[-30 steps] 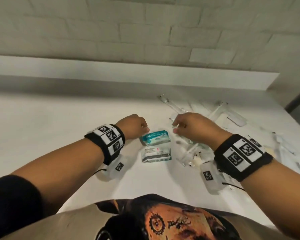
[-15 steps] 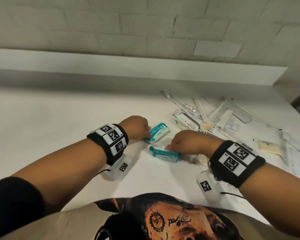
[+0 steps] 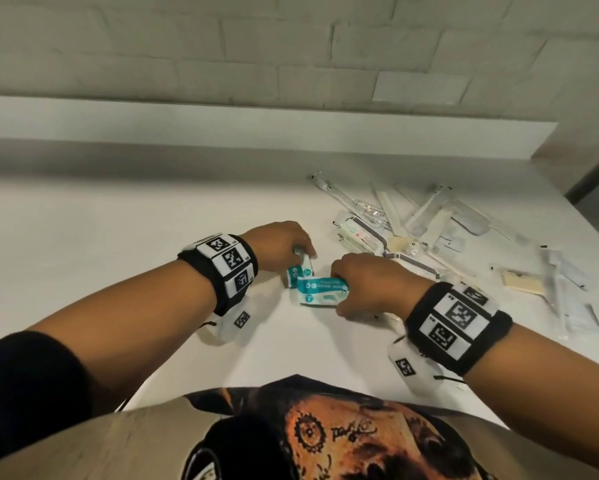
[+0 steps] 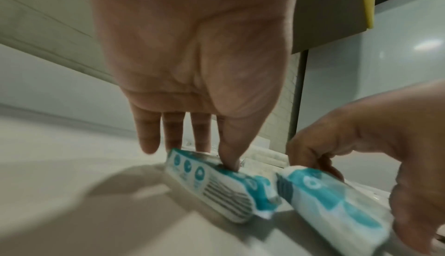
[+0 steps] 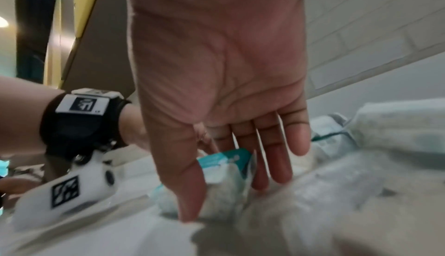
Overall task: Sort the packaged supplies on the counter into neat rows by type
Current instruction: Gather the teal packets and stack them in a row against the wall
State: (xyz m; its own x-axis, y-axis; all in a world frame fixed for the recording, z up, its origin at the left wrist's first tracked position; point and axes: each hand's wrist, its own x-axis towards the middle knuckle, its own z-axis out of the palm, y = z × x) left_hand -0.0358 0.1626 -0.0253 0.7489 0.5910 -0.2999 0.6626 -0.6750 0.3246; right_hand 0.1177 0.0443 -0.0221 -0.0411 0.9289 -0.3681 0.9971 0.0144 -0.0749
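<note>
Two teal-and-white soft packets lie on the white counter (image 3: 124, 258) in front of me. My left hand (image 3: 301, 252) pinches the left packet (image 3: 299, 271), with the thumb (image 4: 228, 157) on its near side and the fingers behind it (image 4: 216, 186). My right hand (image 3: 339, 292) grips the right packet (image 3: 322, 291) at its right end, with the thumb (image 5: 190, 193) on one side and the fingers (image 5: 265, 155) on the other. The two packets (image 4: 337, 208) nearly touch end to end. In the right wrist view only part of the right packet (image 5: 224, 176) shows.
A loose pile of clear-wrapped supplies (image 3: 429, 230) spreads over the counter's right half: long thin sticks, a striped white packet (image 3: 360, 233) and a flat yellowish packet (image 3: 523, 284). A raised ledge (image 3: 256, 123) and a brick wall run along the back.
My right hand left the pile, took hold of the nearer teal packet and drew it beside the other. My left hand turned its packet more end-on toward me.
</note>
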